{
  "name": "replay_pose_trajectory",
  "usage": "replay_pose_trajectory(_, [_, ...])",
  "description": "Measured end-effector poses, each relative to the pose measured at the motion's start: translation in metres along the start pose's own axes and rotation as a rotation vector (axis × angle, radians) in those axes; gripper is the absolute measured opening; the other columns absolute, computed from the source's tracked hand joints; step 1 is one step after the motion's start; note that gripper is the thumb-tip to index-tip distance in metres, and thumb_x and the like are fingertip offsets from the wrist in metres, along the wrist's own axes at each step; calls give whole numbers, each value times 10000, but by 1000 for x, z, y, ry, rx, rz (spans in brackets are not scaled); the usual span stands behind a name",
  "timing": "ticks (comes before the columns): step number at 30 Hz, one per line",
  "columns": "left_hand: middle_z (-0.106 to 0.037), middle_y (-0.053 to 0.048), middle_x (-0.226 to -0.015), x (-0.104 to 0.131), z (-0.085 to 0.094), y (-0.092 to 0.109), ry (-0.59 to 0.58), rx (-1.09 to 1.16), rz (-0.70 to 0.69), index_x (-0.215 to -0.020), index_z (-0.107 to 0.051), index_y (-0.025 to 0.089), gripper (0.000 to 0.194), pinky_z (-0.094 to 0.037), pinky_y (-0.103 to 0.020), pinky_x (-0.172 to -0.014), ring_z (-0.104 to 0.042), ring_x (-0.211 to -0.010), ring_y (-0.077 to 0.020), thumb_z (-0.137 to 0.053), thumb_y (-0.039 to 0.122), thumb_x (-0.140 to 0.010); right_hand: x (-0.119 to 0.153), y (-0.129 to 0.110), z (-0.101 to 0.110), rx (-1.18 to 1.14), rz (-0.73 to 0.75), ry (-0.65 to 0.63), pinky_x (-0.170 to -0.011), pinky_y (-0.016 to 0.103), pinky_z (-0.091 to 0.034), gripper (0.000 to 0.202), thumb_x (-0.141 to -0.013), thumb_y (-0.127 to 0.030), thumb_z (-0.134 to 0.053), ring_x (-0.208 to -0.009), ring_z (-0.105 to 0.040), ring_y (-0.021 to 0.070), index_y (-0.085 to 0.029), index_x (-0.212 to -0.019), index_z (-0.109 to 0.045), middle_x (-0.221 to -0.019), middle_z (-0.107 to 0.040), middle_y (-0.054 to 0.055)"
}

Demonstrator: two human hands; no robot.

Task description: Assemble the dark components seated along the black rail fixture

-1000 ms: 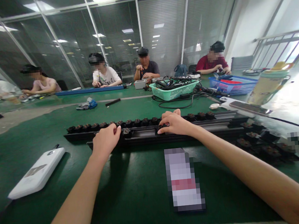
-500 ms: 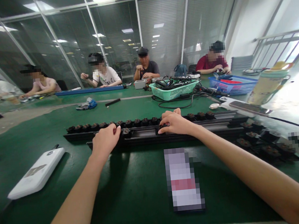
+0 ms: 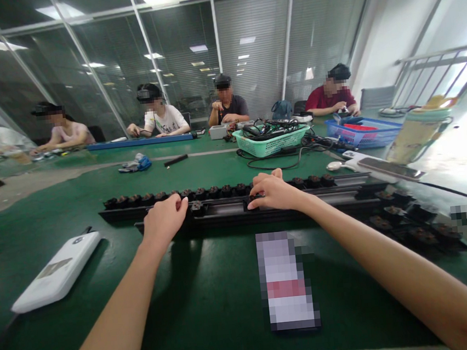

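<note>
- The green table (image 3: pixel 55 214) spans the whole view, with other people seated along its far edge.
- Two long black rails lie side by side across the middle: the far rail (image 3: pixel 219 194) carries a row of small black parts along its top, and the near rail (image 3: pixel 229 211) lies just before it.
- The left hand (image 3: pixel 163 220) rests curled on the near rail, fingers folded down over its edge beside one small black part (image 3: pixel 197 205); whether it pinches anything I cannot tell.
- The right hand (image 3: pixel 274 192) lies over both rails, fingertips closed on a small black component (image 3: pixel 256 197) with a red spot.
- A green basket (image 3: pixel 271 141) behind holds tangled black cables.
- A blue tray (image 3: pixel 364 134) to its right holds red items.
- A white device (image 3: pixel 55 272) lies near the left forearm.
- Loose black parts (image 3: pixel 411 224) lie scattered beside the right forearm.
</note>
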State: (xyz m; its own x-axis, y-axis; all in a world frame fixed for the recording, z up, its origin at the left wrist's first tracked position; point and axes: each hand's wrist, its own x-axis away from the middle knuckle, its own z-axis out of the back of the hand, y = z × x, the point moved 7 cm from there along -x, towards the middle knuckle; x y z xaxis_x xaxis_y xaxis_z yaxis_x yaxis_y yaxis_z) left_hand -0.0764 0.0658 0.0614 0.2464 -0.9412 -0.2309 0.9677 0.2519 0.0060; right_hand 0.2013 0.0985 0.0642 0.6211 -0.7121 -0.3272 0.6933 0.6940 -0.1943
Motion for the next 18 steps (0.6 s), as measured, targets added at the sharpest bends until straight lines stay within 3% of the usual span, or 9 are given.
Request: replay_pose_trajectory(18, [-737, -165, -986, 1, 0, 1, 5, 17, -9, -993, -667, 231, 503, -506, -406, -759, -705, -942, -370, -283, 553, -961, 0, 1, 2, 81, 23, -52, -790, 373, -176, 306, -884, -469, -741, -1014, -537, 247, -173, -812, -777, -913, -668, 61])
